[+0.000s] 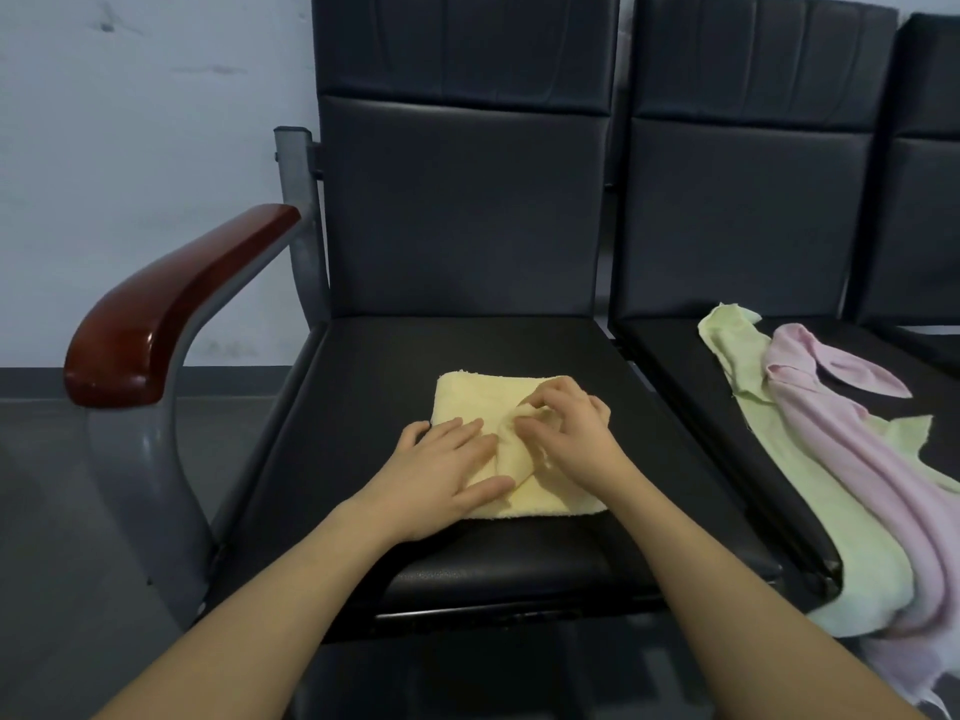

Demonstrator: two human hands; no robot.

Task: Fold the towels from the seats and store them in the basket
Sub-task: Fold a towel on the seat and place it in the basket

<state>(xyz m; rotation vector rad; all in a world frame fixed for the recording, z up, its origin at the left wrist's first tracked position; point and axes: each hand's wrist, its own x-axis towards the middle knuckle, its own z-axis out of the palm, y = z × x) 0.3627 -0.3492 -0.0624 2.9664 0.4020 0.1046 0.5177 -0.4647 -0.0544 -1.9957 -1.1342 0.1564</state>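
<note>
1st towel mid-fold, two more waiting, no basket in view.

Pale yellow terry towel point(467, 402), already folded to a small rectangle, lies at the middle of the black padded seat point(363, 366), toward its front edge. Left hand point(441, 470) presses it flat w/ straight fingers; right hand point(566, 428) pinches a raised pleat w/ curled fingers. Light green towel point(810, 459) & pink towel point(852, 433) lie unfolded on the next seat point(670, 350), trailing over its front edge. Approx. a third done, judging by this; nothing stored yet.

One head-worn view looks forward and down, close over the black seat point(363, 407).
</note>
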